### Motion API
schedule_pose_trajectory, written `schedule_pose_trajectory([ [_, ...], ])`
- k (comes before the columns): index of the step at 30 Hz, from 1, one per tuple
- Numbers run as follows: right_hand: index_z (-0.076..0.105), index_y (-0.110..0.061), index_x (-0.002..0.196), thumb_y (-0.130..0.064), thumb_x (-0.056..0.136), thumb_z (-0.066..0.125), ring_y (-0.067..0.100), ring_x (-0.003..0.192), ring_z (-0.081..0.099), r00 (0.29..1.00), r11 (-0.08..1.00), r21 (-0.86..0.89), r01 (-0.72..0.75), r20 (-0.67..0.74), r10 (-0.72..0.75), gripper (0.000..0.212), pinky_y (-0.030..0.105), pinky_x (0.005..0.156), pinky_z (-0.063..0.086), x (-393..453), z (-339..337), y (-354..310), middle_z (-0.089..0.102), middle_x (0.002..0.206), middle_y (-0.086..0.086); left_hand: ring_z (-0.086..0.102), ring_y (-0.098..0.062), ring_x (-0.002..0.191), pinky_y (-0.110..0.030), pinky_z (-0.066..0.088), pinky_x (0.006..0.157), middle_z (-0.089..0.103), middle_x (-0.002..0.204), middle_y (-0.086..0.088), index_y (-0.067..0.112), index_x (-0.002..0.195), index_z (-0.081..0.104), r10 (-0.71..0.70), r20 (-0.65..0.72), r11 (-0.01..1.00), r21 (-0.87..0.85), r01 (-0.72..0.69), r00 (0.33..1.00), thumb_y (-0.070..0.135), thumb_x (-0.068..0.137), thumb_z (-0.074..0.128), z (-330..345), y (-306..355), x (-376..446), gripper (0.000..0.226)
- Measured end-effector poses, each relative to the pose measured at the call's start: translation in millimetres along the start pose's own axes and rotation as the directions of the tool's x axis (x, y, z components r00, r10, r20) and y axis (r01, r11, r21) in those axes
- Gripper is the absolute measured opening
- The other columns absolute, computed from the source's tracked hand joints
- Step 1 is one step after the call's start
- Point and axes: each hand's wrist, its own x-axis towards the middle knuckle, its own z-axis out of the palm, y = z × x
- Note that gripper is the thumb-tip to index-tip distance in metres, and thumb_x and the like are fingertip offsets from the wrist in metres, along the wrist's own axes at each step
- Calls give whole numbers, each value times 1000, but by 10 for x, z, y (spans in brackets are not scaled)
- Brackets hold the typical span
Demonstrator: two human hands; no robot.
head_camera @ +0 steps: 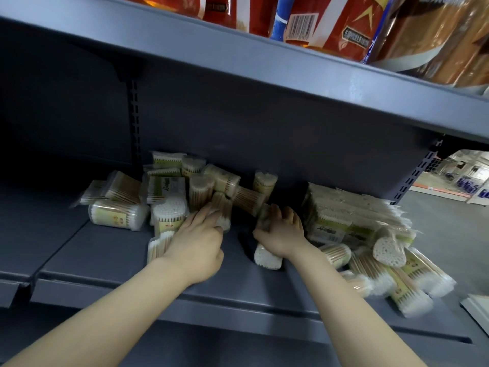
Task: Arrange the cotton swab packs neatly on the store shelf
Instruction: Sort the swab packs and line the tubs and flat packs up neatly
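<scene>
Both grips are closing on cotton swab packs: the left hand (197,241) is curling round a pack (221,211) at the jumbled left pile (169,186), while the right hand (281,234) is clasping another pack (265,254) lying on the grey shelf (105,250), beside the right heap (370,234).

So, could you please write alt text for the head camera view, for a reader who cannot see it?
Two bare hands reach into a grey metal store shelf: the left hand grips one clear plastic pack of wooden cotton swabs, the right hand another. More packs lie jumbled to the left and right; red packets sit on the shelf above.
</scene>
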Motion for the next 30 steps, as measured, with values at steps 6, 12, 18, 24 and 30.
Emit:
schedule_pose_trajectory([
  [6, 10, -20, 147, -57, 61, 28, 33, 141, 3, 998, 1000, -6, 21, -54, -21, 95, 44, 115, -4, -182, 71, -19, 10, 151, 14, 50, -32, 123, -37, 38, 102, 60, 123, -14, 11, 94, 72, 120, -167, 992, 65, -111, 979, 18, 59, 79, 16, -51, -13, 37],
  [12, 19, -19, 145, -61, 47, 7, 33, 138, 7, 979, 989, 75, 130, -168, -116, 107, 43, 115, 4, -275, 291, -135, 19, 147, 13, 45, -33, 118, -42, 27, 99, 67, 107, -17, 9, 65, 69, 146, -375, 989, 84, -123, 916, 19, 66, 50, 30, -181, -36, 23],
  [18, 15, -17, 147, -57, 50, -1, 31, 139, 1, 967, 961, 184, 204, -189, -169, 106, 38, 116, -2, -333, 359, -382, 12, 151, 14, 36, -29, 118, -42, 23, 101, 65, 110, -16, 9, 73, 71, 67, -388, 997, -1, -73, 919, 22, 68, 35, 1, -276, -60, 39],
  [24, 12, -16, 148, -55, 60, 4, 28, 142, -6, 967, 937, 278, 213, -199, -161, 96, 39, 117, -3, -302, 411, -477, 7, 154, 12, 35, -28, 119, -40, 22, 102, 65, 110, -15, 10, 76, 72, 41, -396, 999, 10, -40, 917, 23, 68, 34, 27, -321, -26, 41],
  [30, 13, -16, 147, -36, 73, 19, 19, 143, -10, 949, 888, 375, 265, -265, -172, 77, 34, 112, -16, -302, 409, -463, 4, 156, 5, 39, -29, 118, -50, 40, 97, 66, 111, -13, 11, 79, 73, 21, -440, 1000, 13, -17, 898, 24, 71, 33, 46, -289, 45, 42],
])
